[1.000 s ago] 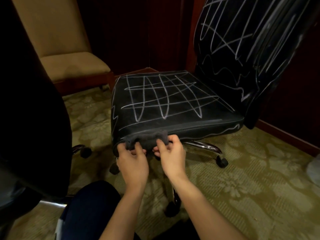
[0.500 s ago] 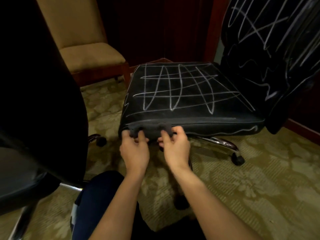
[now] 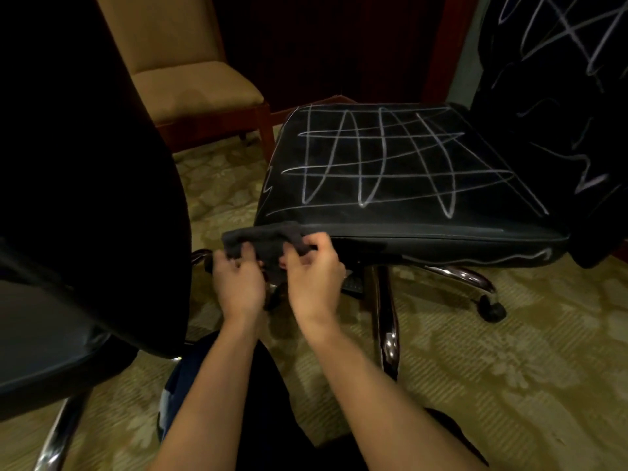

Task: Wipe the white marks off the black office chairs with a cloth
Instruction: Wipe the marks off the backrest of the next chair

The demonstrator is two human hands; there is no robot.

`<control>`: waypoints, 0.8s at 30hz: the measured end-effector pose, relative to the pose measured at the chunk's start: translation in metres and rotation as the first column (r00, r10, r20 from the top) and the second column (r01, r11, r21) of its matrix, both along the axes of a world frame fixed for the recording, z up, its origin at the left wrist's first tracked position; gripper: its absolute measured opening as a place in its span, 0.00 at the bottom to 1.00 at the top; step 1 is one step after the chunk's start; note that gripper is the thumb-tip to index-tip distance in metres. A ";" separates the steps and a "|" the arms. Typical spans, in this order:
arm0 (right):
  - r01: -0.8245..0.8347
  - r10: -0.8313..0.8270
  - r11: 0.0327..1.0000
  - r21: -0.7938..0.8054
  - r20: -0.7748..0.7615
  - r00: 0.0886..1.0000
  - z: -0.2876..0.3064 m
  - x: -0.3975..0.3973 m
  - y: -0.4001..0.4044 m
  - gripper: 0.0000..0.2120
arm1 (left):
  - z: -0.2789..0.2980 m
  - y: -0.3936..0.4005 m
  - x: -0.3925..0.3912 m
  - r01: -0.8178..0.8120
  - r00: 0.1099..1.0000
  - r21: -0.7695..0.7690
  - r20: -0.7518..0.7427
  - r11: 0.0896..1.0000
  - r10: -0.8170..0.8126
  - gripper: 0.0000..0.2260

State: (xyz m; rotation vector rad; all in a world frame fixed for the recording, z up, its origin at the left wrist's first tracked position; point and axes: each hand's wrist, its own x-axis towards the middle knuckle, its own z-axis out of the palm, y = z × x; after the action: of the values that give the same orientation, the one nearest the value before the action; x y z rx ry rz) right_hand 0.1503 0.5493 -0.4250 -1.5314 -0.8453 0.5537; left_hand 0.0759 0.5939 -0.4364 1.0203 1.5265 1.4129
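Head view, the only one: both hands are low in front of the person, pinching a dark cloth (image 3: 263, 241) between them. The left hand (image 3: 238, 283) grips the cloth's left part, fingers curled round it; the right hand (image 3: 314, 277) pinches the right part, thumb and fingers closed on the fabric. The cloth is stretched side to side, long axis roughly parallel to the seat's front edge, and sits just at the front-left corner of the black office chair seat (image 3: 390, 164); touching or only overlapping that corner, cannot tell.

The white marks (image 3: 377, 158) lie up and to the right of the hands, a crisscross across the seat top. More scribbles are on the backrest (image 3: 560, 62), farther right.

The right hand is nearer the marks, so I judge it the likelier wiping hand, going forward and right onto the seat. No wiping is done on this seat yet, by the look.

Also there: a second black chair (image 3: 85, 198) close on the left, a tan chair (image 3: 190, 86) behind, patterned carpet (image 3: 509, 368).
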 end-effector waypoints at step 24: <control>0.121 -0.123 0.989 0.081 0.013 0.992 0.004 0.029 -0.033 0.07 | -0.004 -0.036 0.039 0.015 0.997 0.183 -0.076 0.983 -0.002 0.05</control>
State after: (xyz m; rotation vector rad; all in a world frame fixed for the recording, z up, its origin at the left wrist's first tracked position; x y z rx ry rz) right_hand 0.1796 0.5159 -0.4208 -1.5059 -0.7730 0.4126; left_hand 0.1145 0.5578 -0.4405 1.2013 1.4635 1.5464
